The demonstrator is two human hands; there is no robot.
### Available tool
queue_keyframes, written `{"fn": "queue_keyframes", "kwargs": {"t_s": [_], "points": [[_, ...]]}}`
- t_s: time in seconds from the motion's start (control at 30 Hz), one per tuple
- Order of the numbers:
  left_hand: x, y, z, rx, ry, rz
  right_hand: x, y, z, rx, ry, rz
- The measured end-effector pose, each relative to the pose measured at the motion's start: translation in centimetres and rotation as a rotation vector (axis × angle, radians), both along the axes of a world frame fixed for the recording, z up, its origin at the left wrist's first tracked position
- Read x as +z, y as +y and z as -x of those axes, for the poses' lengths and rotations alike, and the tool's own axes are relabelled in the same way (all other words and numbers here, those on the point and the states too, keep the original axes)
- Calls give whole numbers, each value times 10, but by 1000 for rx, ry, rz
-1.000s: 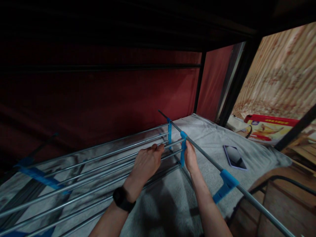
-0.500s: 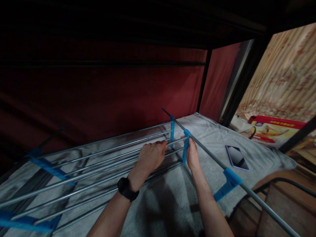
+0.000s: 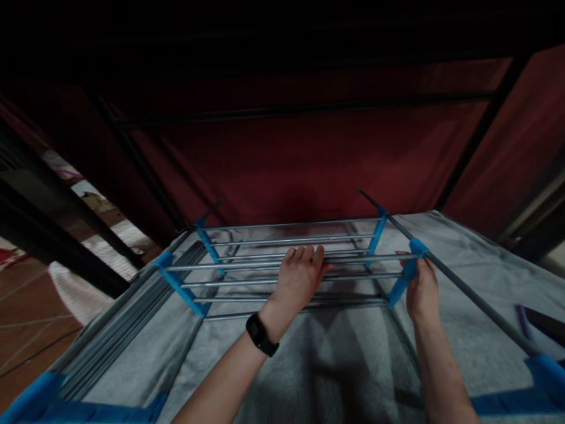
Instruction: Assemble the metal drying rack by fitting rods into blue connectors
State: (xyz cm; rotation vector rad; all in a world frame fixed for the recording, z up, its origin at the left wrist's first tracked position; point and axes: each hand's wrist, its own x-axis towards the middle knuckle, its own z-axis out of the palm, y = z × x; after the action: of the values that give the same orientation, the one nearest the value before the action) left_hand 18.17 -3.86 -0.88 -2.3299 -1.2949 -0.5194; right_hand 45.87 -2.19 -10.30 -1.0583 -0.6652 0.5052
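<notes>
A partly assembled rack of metal tubes and blue plastic brackets lies on a grey blanket (image 3: 348, 365). My left hand (image 3: 296, 278), with a black watch (image 3: 262, 334) on its wrist, is closed over a metal tube (image 3: 238, 266) about midway along the rack. My right hand (image 3: 424, 294) grips a blue bracket (image 3: 399, 287) where that tube's right end meets it. A long side tube (image 3: 479, 306) runs through the tops of the right-hand brackets. At the left end, another blue bracket (image 3: 180, 287) carries the tubes' opposite ends.
Several loose grey tubes (image 3: 128, 330) lie bundled on the left. A phone (image 3: 545, 327) rests at the right edge. Dark metal posts (image 3: 483, 132) and a low dark overhead frame enclose the space, with a red panel (image 3: 300, 165) behind.
The view has swung left, bringing the rack's left end fully into sight. My left hand is farther from the right bracket along the tubes. My right hand stays at the bracket.
</notes>
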Motion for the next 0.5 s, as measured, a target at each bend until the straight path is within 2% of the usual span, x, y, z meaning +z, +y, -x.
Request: {"fn": "queue_keyframes", "kwargs": {"t_s": [0.17, 0.5], "points": [[-8, 5, 27, 76, 2, -30, -2, 2, -2, 4, -2, 18], [0, 7, 26, 29, -3, 108, -10, 3, -6, -18, -53, 67]]}}
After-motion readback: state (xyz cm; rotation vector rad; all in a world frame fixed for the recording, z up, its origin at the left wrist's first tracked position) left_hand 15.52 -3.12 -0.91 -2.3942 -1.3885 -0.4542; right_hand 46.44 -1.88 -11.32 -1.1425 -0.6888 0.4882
